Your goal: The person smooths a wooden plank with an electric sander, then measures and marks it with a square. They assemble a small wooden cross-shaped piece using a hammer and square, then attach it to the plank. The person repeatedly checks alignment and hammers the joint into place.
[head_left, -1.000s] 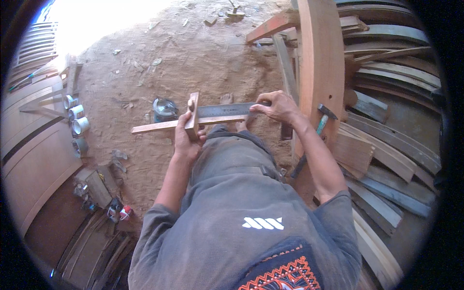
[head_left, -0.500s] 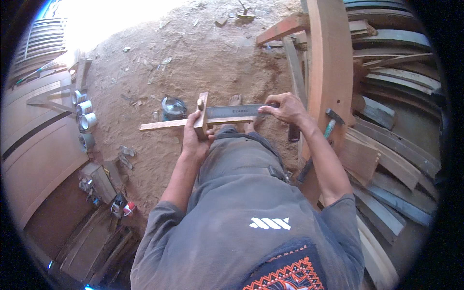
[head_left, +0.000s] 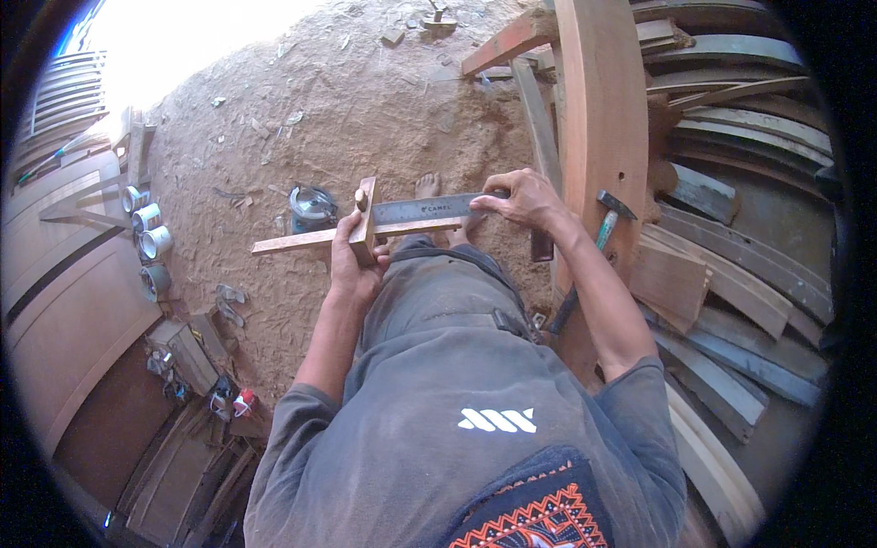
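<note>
Head view: the person's left hand [head_left: 352, 260] is closed around a wooden block [head_left: 364, 219], its thumb on the near side and some fingertips showing past the right edge. A slim wooden bar [head_left: 297, 241] passes crosswise at the block, jutting out well to the left and, for a shorter stretch, to the right, where it ends short of the other hand. A small rounded knob [head_left: 360, 196] sits on the block's face. Just beyond the right part of the bar, and roughly alongside it, lies a flat grey metal blade [head_left: 402, 212] with dark print; its left end meets the block, and its right end is pinched between the thumb and fingers of the right hand [head_left: 530, 201]. Blade, bar and block are held up in front of the person's dark trousers [head_left: 438, 283], above the sandy floor [head_left: 365, 110], with a bare foot [head_left: 427, 185] showing past the blade. Left of the block, a round-topped object with a shiny surface [head_left: 312, 208] stands on the floor; its kind is hard to tell. To the right, a hammer [head_left: 607, 228] with a partly green handle rests on a wooden table [head_left: 603, 119], partly behind the right forearm. Stacked boards [head_left: 717, 247] fill the far right, while several cylindrical containers [head_left: 155, 242] stand in a row beside brown wooden panels [head_left: 87, 320] on the left.
</note>
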Action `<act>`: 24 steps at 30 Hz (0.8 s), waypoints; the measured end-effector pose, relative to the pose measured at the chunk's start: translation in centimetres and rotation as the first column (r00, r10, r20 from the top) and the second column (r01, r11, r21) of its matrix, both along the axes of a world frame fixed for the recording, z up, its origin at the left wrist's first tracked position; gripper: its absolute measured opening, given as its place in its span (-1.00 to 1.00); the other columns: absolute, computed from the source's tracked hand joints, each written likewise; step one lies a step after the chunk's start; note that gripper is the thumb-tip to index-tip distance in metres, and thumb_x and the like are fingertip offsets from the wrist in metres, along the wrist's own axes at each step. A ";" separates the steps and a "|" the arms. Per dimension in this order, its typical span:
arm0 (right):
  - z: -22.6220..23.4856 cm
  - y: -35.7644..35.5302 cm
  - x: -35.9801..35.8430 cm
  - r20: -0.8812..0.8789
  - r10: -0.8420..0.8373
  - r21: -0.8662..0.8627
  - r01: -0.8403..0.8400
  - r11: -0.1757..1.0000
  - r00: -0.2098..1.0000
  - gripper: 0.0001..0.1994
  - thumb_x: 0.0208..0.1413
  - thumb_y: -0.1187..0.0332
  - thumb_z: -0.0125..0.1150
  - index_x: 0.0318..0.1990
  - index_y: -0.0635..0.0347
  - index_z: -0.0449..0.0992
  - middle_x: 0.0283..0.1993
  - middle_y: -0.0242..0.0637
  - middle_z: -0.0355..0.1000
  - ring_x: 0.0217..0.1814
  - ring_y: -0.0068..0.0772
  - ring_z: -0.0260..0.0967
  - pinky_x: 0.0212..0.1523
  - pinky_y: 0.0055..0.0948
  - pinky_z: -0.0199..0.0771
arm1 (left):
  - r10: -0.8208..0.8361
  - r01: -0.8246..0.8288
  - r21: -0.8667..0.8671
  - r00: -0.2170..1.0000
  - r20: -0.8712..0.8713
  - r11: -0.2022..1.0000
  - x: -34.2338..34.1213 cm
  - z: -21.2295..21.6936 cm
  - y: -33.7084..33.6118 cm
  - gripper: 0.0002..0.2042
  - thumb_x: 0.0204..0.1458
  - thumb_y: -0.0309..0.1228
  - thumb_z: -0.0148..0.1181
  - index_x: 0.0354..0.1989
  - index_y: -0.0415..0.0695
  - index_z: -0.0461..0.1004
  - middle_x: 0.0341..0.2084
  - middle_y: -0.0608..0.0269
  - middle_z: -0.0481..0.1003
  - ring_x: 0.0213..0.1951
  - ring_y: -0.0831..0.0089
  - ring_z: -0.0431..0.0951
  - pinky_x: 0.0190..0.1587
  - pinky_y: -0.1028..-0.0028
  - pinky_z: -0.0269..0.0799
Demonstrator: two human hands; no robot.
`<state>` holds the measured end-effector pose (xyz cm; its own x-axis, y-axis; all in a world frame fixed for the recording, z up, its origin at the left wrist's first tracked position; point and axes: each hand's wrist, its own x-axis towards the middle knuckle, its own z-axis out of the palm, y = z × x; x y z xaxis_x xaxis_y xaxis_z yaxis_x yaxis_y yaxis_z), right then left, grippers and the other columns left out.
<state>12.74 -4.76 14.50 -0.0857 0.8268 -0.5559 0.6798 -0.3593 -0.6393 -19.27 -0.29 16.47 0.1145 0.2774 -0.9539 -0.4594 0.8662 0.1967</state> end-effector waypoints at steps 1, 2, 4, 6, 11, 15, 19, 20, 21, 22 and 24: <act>0.0 -0.1 0.0 0.002 -0.002 -0.006 0.002 1.000 1.000 -0.44 0.05 -0.34 0.35 -0.17 -0.04 0.74 -0.18 -0.11 0.67 -0.03 -0.01 0.62 0.01 -0.08 0.56 | -0.002 0.002 0.004 1.000 -0.005 1.000 0.0 -0.1 0.0 -0.65 0.18 -0.03 0.24 -0.10 -0.05 0.48 -0.46 0.35 0.35 -0.61 0.57 0.28 -0.61 0.61 0.25; 0.0 -0.1 0.0 0.001 -0.002 -0.010 0.002 1.000 1.000 -0.45 0.05 -0.34 0.36 -0.17 -0.04 0.74 -0.18 -0.11 0.67 -0.03 -0.01 0.62 0.01 -0.09 0.56 | -0.004 0.004 0.008 1.000 -0.011 1.000 -0.1 -0.2 -0.1 -0.65 0.18 -0.03 0.24 -0.10 -0.05 0.48 -0.46 0.35 0.35 -0.61 0.57 0.28 -0.61 0.61 0.25; -0.1 -0.1 0.0 -0.003 -0.008 -0.015 0.008 1.000 1.000 -0.45 0.04 -0.33 0.37 -0.17 -0.04 0.74 -0.19 -0.11 0.67 -0.04 -0.01 0.62 0.01 -0.09 0.56 | -0.006 0.006 0.003 1.000 -0.005 1.000 -0.2 -0.4 -0.1 -0.64 0.18 -0.03 0.24 -0.09 -0.06 0.48 -0.46 0.34 0.35 -0.60 0.57 0.29 -0.62 0.61 0.26; -0.1 -0.1 0.1 -0.007 -0.017 -0.016 0.017 1.000 1.000 -0.46 0.04 -0.32 0.38 -0.17 -0.04 0.74 -0.19 -0.11 0.66 -0.05 -0.01 0.62 0.02 -0.08 0.56 | -0.017 0.017 0.003 1.000 0.007 1.000 -0.3 -0.6 -0.1 -0.63 0.18 -0.02 0.23 -0.08 -0.06 0.48 -0.45 0.34 0.37 -0.59 0.57 0.32 -0.61 0.61 0.29; 0.0 -0.2 0.2 0.004 -0.016 0.015 0.016 1.000 1.000 -0.47 0.04 -0.30 0.40 -0.18 -0.02 0.74 -0.21 -0.09 0.66 -0.06 -0.01 0.63 0.01 -0.09 0.57 | -0.038 0.038 0.002 0.999 0.013 0.999 -0.2 -0.6 -0.2 -0.63 0.17 -0.02 0.22 -0.07 -0.07 0.50 -0.41 0.33 0.42 -0.57 0.57 0.39 -0.61 0.60 0.34; 0.0 -0.3 0.4 -0.008 -0.020 -0.001 0.020 1.000 1.000 -0.48 0.05 -0.28 0.40 -0.18 -0.01 0.74 -0.21 -0.07 0.66 -0.07 -0.02 0.63 0.00 -0.10 0.56 | -0.015 0.015 -0.005 1.000 -0.009 1.000 0.3 -0.3 -0.1 -0.62 0.18 -0.02 0.24 -0.06 -0.07 0.45 -0.45 0.32 0.34 -0.62 0.58 0.28 -0.64 0.61 0.25; 0.1 -0.3 0.5 -0.013 -0.025 0.010 0.025 1.000 1.000 -0.48 0.05 -0.28 0.40 -0.18 -0.01 0.74 -0.21 -0.07 0.66 -0.08 -0.01 0.62 -0.01 -0.11 0.56 | -0.020 0.020 0.010 1.000 0.012 1.000 0.6 -0.2 0.1 -0.63 0.18 -0.03 0.24 -0.06 -0.06 0.45 -0.45 0.33 0.33 -0.62 0.58 0.28 -0.64 0.61 0.25; 0.1 -0.3 0.5 -0.013 -0.027 0.009 0.027 1.000 1.000 -0.48 0.05 -0.28 0.40 -0.18 -0.01 0.74 -0.21 -0.07 0.66 -0.08 -0.01 0.62 -0.01 -0.10 0.56 | -0.020 0.020 0.009 1.000 0.014 1.000 0.6 -0.2 0.1 -0.63 0.18 -0.03 0.24 -0.06 -0.06 0.45 -0.45 0.33 0.34 -0.62 0.58 0.29 -0.64 0.61 0.25; 0.2 -0.3 0.5 -0.013 -0.029 0.008 0.029 1.000 0.999 -0.48 0.05 -0.28 0.40 -0.18 -0.01 0.74 -0.21 -0.07 0.66 -0.08 -0.01 0.62 -0.01 -0.10 0.56 | -0.023 0.023 0.007 1.000 0.019 1.000 0.6 -0.2 0.1 -0.63 0.18 -0.03 0.24 -0.06 -0.06 0.45 -0.45 0.33 0.34 -0.62 0.58 0.29 -0.64 0.61 0.25; 0.2 -0.3 0.5 -0.011 -0.030 -0.003 0.030 1.000 0.999 -0.48 0.05 -0.28 0.40 -0.17 -0.02 0.74 -0.21 -0.07 0.66 -0.08 0.00 0.62 -0.01 -0.10 0.56 | -0.027 0.026 0.002 0.999 0.019 1.000 0.6 -0.2 0.1 -0.63 0.19 -0.03 0.24 -0.06 -0.06 0.46 -0.45 0.33 0.34 -0.62 0.58 0.29 -0.64 0.61 0.25; 0.4 -0.3 0.5 -0.006 -0.033 -0.024 0.032 0.999 0.999 -0.48 0.04 -0.28 0.40 -0.17 -0.02 0.74 -0.21 -0.07 0.66 -0.07 0.00 0.62 0.00 -0.09 0.56 | -0.043 0.043 0.005 0.999 0.015 0.999 0.5 -0.3 0.1 -0.63 0.18 -0.02 0.23 -0.07 -0.06 0.47 -0.44 0.32 0.35 -0.60 0.57 0.31 -0.63 0.61 0.28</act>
